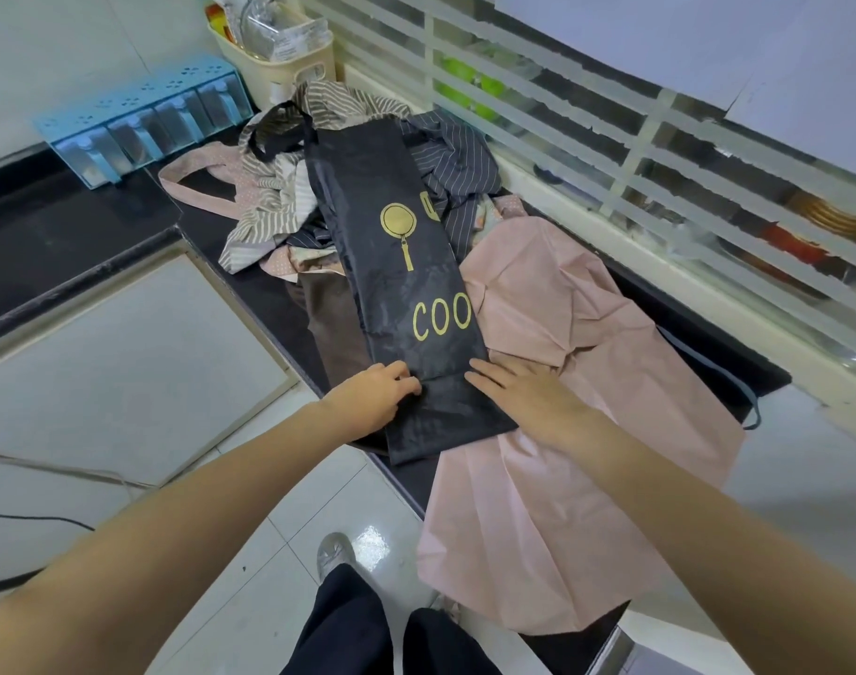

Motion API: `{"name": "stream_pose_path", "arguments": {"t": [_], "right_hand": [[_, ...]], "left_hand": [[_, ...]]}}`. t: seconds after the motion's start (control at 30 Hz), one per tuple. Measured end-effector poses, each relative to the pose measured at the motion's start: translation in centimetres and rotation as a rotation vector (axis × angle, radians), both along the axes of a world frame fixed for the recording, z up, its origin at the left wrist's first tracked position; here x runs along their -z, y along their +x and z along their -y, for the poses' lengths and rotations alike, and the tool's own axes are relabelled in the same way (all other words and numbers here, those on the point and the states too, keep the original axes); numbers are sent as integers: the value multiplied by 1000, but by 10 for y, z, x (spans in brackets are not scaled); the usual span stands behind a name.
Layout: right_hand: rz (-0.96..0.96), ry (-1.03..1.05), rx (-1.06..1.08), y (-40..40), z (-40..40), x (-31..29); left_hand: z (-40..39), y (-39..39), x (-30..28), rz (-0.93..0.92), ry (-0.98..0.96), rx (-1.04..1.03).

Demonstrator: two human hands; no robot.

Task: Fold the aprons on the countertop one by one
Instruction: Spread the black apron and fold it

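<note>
Black apron [406, 265]: folded lengthwise into a long narrow strip, lying along the dark countertop [207, 226]; far end rests on the heap of unfolded aprons, near end reaches the counter edge. Gold pan motif and letters "COO" face up; the rest of the word is turned under the fold.

Left hand [372, 397]: on the strip's left edge near its near end; fingers curled at the cloth. Whether they pinch the edge or only press it cannot be told.

Right hand [523, 397]: laid flat, fingers straight, on the strip's right edge where it meets the pink apron [562, 333]. Holds nothing.

Hands, relation: apart, one on each long edge, at about the same level.

Handling (judgement): thin, limp cloth with a slight sheen, probably slick, so layers may slide; light, not fragile. Best taken at the two near corners, lifted together and carried toward the far end.

Pink apron: spread beneath and beside the strip, draping off the counter front.

Heap [280, 197]: striped [445, 153] and pale aprons, tangled; count not readable.

Hidden: black apron's ties and neck loop, apart from a dark strap [275, 134] at the far end whose owner is uncertain; left fingertips; the strip's underside.
</note>
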State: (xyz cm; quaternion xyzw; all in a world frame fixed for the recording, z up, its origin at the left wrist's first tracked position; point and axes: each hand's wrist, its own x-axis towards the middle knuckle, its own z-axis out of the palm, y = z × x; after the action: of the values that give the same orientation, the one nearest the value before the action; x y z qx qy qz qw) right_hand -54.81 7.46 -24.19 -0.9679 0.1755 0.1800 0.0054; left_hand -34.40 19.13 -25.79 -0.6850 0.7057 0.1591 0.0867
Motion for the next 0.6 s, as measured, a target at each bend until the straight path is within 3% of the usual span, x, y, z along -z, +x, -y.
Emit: {"name": "stream_pose_path", "arguments": {"t": [0.07, 0.2, 0.33, 0.43, 0.53, 0.6], "right_hand": [[-116, 27, 0, -5, 1, 7], [-156, 50, -7, -3, -3, 13], [-141, 62, 25, 2, -9, 14], [-144, 229, 48, 4, -3, 4], [78, 542, 262, 12, 9, -9], [334, 597, 441, 24, 22, -12]], "left_hand": [[-5, -1, 1, -18, 19, -44], [-14, 3, 3, -160, 30, -190], [-12, 11, 2, -425, 3, -530], [-6, 18, -2, -659, -95, -873], [1, 28, 1, -727, -151, -1099], [7, 32, 2, -706, -162, -1139]]}}
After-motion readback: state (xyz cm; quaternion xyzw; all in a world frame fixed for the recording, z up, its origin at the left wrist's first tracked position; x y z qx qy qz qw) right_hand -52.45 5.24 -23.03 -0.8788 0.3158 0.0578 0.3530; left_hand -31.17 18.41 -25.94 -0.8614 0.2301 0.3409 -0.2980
